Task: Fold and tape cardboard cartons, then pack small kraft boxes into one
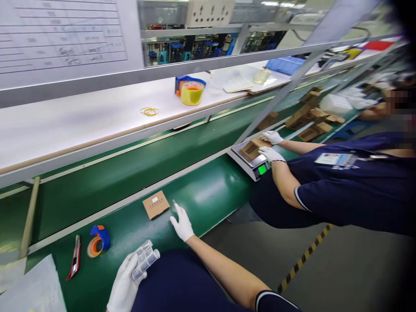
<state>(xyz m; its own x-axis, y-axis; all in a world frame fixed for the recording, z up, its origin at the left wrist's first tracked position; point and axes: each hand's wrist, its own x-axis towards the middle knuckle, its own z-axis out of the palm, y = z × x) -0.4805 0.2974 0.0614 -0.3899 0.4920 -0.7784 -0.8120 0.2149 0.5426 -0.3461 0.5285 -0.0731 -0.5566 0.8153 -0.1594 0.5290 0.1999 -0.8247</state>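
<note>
My left hand (125, 281), in a white glove, is closed around a curled sheet of labels (145, 259) with a clear, shiny backing. My right hand (182, 224), also gloved, reaches over the green bench with thumb and index finger apart. At its index fingertip is a small greyish piece that looks like a label (174, 202). Just left of that fingertip, and apart from it, a closed brown cardboard box (156, 206) lies flat with a white label on its top.
A tape dispenser (99, 241), a red utility knife (75, 258) and a plastic bag (35, 286) lie at left. On the shelf are yellow tape (192, 93) and rubber bands (149, 112). A co-worker's gloved hands (271, 152) hold a box on a scale (248, 160).
</note>
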